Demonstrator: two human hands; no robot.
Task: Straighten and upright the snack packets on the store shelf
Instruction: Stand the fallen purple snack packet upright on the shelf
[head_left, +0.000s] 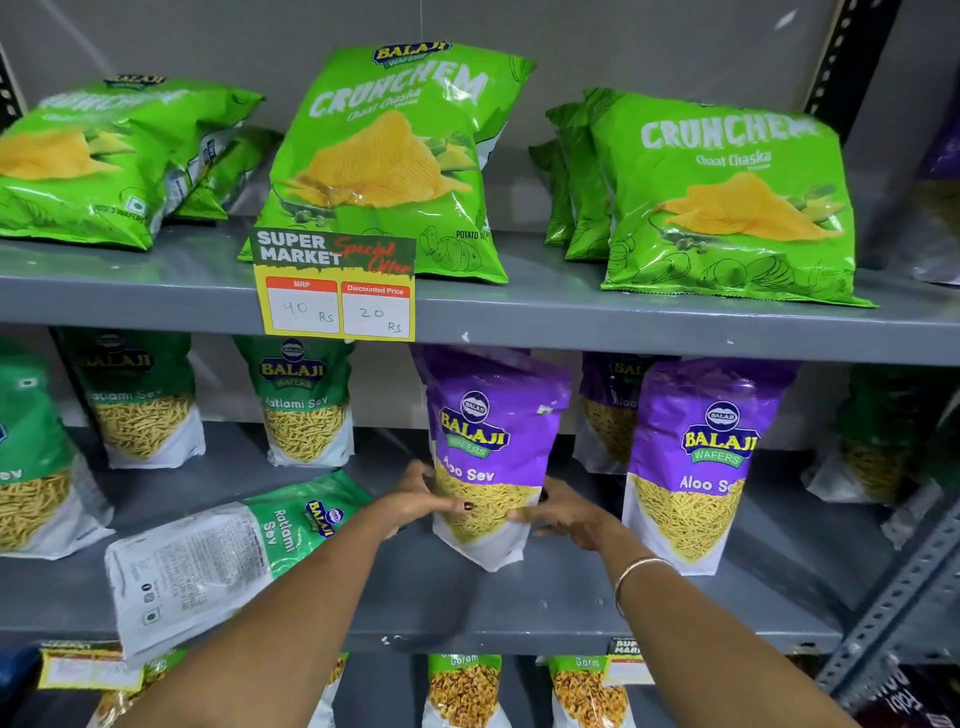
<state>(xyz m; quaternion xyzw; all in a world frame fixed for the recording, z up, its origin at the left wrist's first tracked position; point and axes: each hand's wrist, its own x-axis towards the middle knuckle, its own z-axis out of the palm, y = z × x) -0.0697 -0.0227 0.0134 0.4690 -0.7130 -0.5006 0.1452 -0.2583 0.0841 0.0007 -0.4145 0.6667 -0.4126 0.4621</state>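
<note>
A purple Aloo Sev packet (488, 447) stands upright at the middle of the middle shelf (467, 608). My left hand (415, 501) grips its lower left side and my right hand (566, 514) grips its lower right side. To its left a green Ratlami Sev packet (223, 556) lies flat on its side, overhanging the shelf's front edge. A second purple Aloo Sev packet (696, 467) stands upright to the right. Two green Ratlami Sev packets (145, 400) (306, 400) stand at the back left.
The upper shelf (571, 317) carries green Crunchem chip bags: one leaning upright in the middle (395, 156), a fallen pile at left (104, 156), a row at right (727, 197). A price tag (335, 286) hangs from its edge. Garam packets (462, 691) stand below.
</note>
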